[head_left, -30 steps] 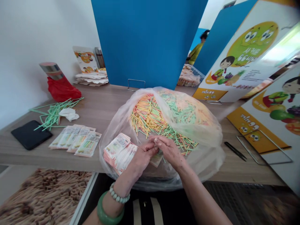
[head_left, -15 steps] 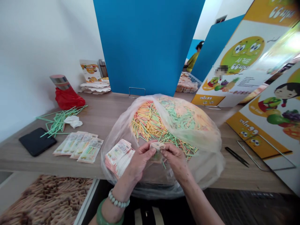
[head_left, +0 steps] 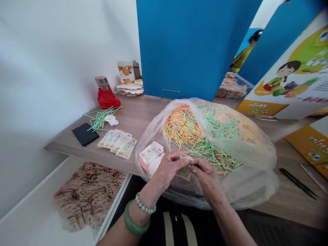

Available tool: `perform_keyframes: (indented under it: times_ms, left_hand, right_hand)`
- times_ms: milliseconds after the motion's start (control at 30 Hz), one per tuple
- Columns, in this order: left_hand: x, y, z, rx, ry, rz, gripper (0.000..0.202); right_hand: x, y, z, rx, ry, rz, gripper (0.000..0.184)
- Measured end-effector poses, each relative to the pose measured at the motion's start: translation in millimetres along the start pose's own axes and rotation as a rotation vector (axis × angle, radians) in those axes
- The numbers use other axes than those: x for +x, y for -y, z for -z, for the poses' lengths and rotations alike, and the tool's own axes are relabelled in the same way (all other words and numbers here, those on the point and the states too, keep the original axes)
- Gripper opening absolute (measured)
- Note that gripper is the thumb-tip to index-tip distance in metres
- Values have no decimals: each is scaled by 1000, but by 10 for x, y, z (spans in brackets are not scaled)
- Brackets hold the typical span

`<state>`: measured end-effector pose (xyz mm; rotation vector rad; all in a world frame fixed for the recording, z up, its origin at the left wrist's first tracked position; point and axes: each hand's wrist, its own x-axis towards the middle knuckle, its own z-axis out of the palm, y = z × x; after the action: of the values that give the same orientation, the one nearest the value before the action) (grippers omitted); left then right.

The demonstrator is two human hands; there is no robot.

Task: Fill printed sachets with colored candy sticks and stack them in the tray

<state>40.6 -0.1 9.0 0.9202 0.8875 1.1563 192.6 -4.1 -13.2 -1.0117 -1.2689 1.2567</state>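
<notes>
My left hand [head_left: 167,171] and my right hand [head_left: 206,174] meet at the near edge of a big clear plastic bag [head_left: 246,150] full of yellow, green and orange sticks [head_left: 197,133]. Both hands pinch a small printed packet [head_left: 185,168] between their fingertips. A stack of empty printed packets [head_left: 151,155] leans in the bag just left of my left hand. A green bangle and a bead bracelet sit on my left wrist.
Filled packets [head_left: 118,140] lie in a row on the wooden table [head_left: 133,119], beside a black phone [head_left: 85,134], loose green sticks [head_left: 101,118] and a red bag [head_left: 108,99]. A bin of packets [head_left: 87,191] stands lower left. Black tweezers [head_left: 298,182] lie right. A person sits beyond the blue divider [head_left: 189,44].
The view has swung to the left and down, bringing the bin of packets into sight. My hands stay together on the small packet, now held slightly lower.
</notes>
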Motion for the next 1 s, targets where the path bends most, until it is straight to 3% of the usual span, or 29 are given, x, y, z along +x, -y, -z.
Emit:
perform_keyframes:
  times_ms: [100, 167, 300, 367, 467, 600, 700, 800, 900, 1000]
  left_hand:
    - [-10, 18, 36, 99, 62, -84, 25]
    - [-3, 59, 61, 175, 98, -132, 18]
    - [22, 160, 99, 164, -50, -91, 6]
    - [28, 186, 100, 120, -94, -39, 18]
    - [32, 174, 76, 89, -55, 2, 35]
    - [18, 98, 5, 185, -30, -108, 8]
    - [-37, -12, 9, 238, -99, -141, 8]
    - [-111, -202, 247, 347, -220, -172, 14]
    - [-122, -416, 762, 565, -476, -211, 13]
    - [-38, -533, 1315, 1025, -735, -235, 16]
  right_hand:
    - [-19, -68, 6, 24, -99, 4, 8]
    - [-30, -112, 28, -4, -90, -10, 9]
    - [-49, -164, 91, -203, 26, -97, 17]
    - [-57, -164, 120, -274, 12, -84, 18]
    - [-59, -141, 144, -268, -16, -50, 19]
    - [-59, -128, 105, -201, -19, -65, 20]
    - [-90, -137, 17, -165, 26, -89, 23]
    - [-129, -137, -50, -264, 159, -102, 22]
    - [-134, -149, -40, -365, 159, -135, 22]
    - [-104, -180, 3, -375, 104, -172, 24]
